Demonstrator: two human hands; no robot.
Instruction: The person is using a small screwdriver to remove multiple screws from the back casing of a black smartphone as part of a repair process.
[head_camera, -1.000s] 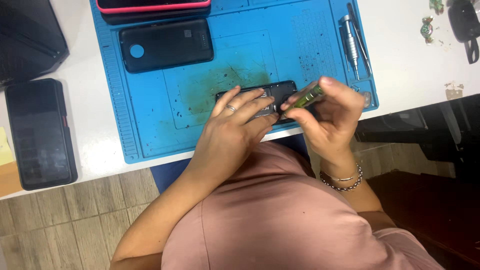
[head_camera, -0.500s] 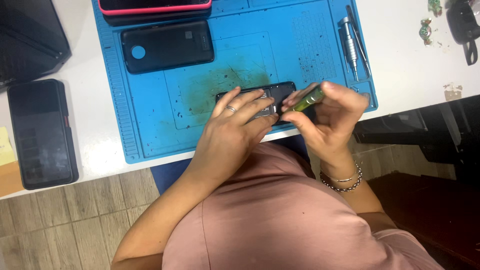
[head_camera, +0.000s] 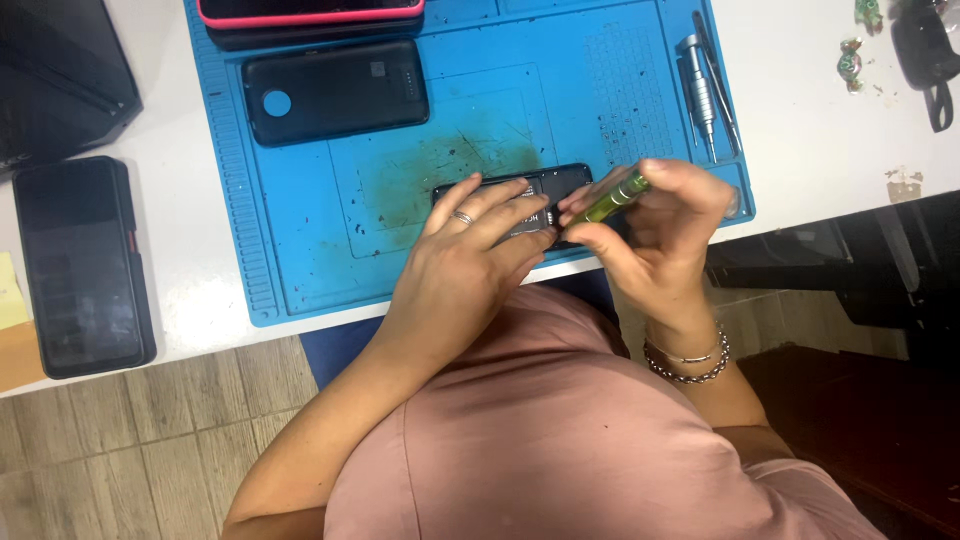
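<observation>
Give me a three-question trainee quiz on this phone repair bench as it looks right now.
1. True or false: the right hand holds a slim green screwdriver.
2. Which does the left hand press down? A) the opened black phone on the blue rubber work mat B) the black rear phone cover C) the silver metal drivers
3. Fill in: the dark phone with a pink bumper lies at the mat's ___ edge.

Key: 1 true; 2 A; 3 far
</observation>
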